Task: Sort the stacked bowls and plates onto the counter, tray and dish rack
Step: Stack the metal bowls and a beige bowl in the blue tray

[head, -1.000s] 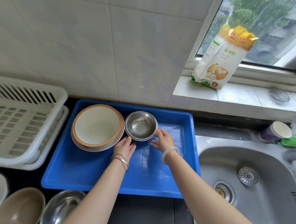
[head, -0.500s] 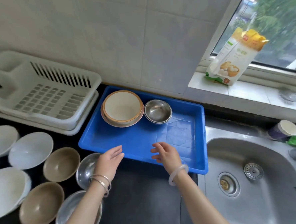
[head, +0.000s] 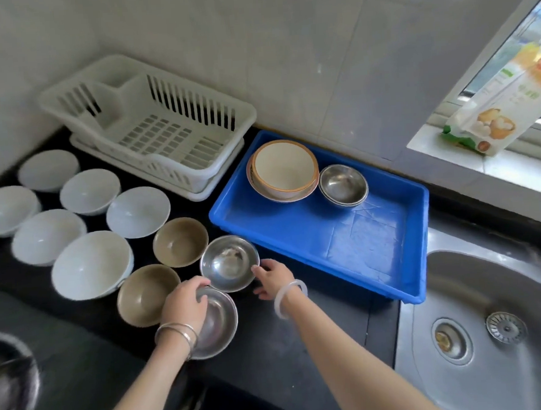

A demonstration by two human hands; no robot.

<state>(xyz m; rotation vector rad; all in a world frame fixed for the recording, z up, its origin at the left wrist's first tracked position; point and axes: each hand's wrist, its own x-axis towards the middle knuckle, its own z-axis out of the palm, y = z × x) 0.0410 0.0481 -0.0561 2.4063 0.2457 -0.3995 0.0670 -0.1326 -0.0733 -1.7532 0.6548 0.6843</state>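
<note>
Two steel bowls stand on the black counter point(head: 318, 328). My left hand point(head: 184, 306) lies over the near steel bowl point(head: 218, 323), its fingers curled on the far rim. My right hand point(head: 272, 280) touches the right rim of the far steel bowl point(head: 229, 262) with its thumb, the fingers loosely bent. Behind them the blue tray point(head: 344, 247) holds a cream bowl stacked on pink-rimmed plates point(head: 284, 169) and a small stack of steel bowls point(head: 343, 184). The white dish rack point(head: 150, 133) stands at the back left, with nothing in it.
Several white bowls point(head: 90, 265) and two brown bowls point(head: 180, 242) point(head: 146, 293) are spread over the counter to the left. A steel sink point(head: 491, 318) lies at the right. A flour bag point(head: 494, 112) leans on the windowsill. A dark pan point(head: 7, 379) sits at the lower left.
Both hands left the steel bowl stack in the tray and came back and left to the two steel bowls on the counter. The view swung left, showing the spread-out bowls.
</note>
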